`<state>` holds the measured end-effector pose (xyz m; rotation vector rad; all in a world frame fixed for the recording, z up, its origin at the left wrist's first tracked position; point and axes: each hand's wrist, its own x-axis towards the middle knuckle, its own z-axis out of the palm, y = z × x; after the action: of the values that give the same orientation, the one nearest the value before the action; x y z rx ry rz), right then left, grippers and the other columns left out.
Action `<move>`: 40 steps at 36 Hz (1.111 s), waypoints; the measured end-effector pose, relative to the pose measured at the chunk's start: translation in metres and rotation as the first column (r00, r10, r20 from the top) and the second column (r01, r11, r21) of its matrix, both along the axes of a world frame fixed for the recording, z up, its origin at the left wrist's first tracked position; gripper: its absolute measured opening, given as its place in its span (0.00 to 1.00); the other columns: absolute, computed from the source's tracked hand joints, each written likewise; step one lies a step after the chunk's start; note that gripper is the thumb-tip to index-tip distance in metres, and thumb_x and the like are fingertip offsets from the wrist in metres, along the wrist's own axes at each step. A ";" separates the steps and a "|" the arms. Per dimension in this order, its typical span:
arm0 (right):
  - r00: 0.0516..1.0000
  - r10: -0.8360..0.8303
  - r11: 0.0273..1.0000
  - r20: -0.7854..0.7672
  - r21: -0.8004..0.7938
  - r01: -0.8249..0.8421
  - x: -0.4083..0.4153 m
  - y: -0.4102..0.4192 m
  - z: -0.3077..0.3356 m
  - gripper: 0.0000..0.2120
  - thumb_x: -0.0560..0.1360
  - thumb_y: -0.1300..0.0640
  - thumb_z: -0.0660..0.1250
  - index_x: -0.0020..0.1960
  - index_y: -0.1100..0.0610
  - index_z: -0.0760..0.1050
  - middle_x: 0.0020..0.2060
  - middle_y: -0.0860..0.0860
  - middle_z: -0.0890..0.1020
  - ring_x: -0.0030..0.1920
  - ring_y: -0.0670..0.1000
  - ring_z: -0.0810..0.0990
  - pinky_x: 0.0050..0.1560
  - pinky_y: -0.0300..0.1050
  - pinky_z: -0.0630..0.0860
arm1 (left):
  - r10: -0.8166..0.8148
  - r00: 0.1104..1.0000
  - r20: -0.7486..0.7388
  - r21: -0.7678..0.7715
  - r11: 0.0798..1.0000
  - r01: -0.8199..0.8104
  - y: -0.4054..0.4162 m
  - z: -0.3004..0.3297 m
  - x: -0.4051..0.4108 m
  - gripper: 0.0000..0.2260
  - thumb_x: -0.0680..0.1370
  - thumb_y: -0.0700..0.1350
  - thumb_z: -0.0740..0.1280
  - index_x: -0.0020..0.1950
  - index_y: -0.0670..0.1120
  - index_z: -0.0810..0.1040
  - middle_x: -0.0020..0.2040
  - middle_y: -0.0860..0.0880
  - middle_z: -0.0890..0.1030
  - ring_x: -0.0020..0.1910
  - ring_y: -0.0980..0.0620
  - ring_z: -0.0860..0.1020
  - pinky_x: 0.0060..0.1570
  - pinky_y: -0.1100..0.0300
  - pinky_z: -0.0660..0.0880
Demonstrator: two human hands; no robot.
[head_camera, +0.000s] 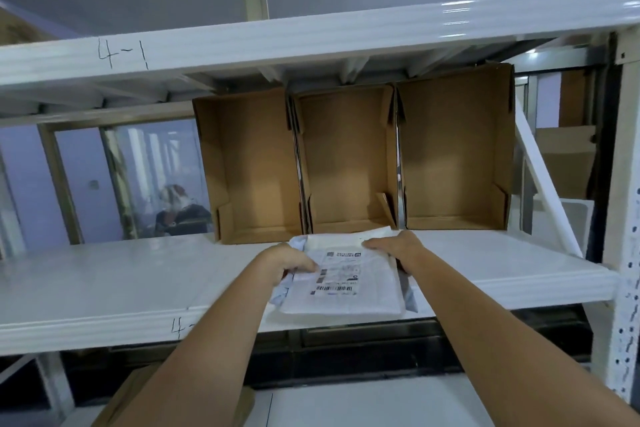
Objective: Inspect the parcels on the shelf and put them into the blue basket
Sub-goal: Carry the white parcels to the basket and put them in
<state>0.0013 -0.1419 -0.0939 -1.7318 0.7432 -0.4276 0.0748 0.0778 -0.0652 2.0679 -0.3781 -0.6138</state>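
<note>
A flat white parcel (346,298) with a printed barcode label lies on the white shelf (121,281), its near edge overhanging the front lip. A pale blue edge of another bag shows beneath it on the left and right. My left hand (289,262) grips the parcel's left edge, thumb on top. My right hand (398,248) holds its far right corner and side. No blue basket is in view.
Three cardboard boxes stand on their sides at the back of the shelf, open toward me: left (249,166), middle (348,159), right (455,152). An upper shelf beam marked "4-1" (311,35) runs overhead. A brown box (138,395) sits below. A person (180,211) is seen behind the rack.
</note>
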 end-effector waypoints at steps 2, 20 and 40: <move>0.999 0.001 1.000 0.032 0.023 -0.002 0.005 -0.005 -0.006 0.42 0.48 0.46 0.85 0.54 0.63 0.75 0.50 0.58 0.82 0.51 0.58 0.82 0.56 0.55 0.80 | 0.081 0.996 -0.036 -0.143 0.986 -0.085 0.001 -0.008 0.012 0.19 0.71 0.38 0.75 0.60 0.40 0.77 0.51 0.41 0.83 0.53 0.43 0.81 0.59 0.45 0.76; 0.894 0.167 0.922 0.417 0.255 -0.291 -0.020 0.024 -0.006 0.29 0.67 0.63 0.78 0.66 0.64 0.72 0.54 0.61 0.83 0.50 0.59 0.85 0.47 0.53 0.82 | 0.022 0.997 -0.076 -0.568 0.821 -0.061 0.006 -0.027 0.015 0.20 0.70 0.34 0.74 0.62 0.42 0.76 0.50 0.42 0.83 0.48 0.44 0.82 0.49 0.49 0.79; 0.862 0.348 0.834 0.368 0.298 -0.464 -0.107 0.082 -0.018 0.23 0.73 0.64 0.72 0.67 0.62 0.73 0.56 0.61 0.83 0.49 0.58 0.84 0.42 0.51 0.82 | -0.019 0.970 -0.241 -0.694 0.703 -0.158 0.078 -0.042 -0.053 0.47 0.53 0.40 0.84 0.70 0.42 0.70 0.58 0.39 0.81 0.55 0.40 0.81 0.50 0.39 0.79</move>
<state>-0.1057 -0.0595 -0.1121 -1.3652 0.1957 -0.2195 0.0216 0.1560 -0.1068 1.2362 -0.3281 -0.5401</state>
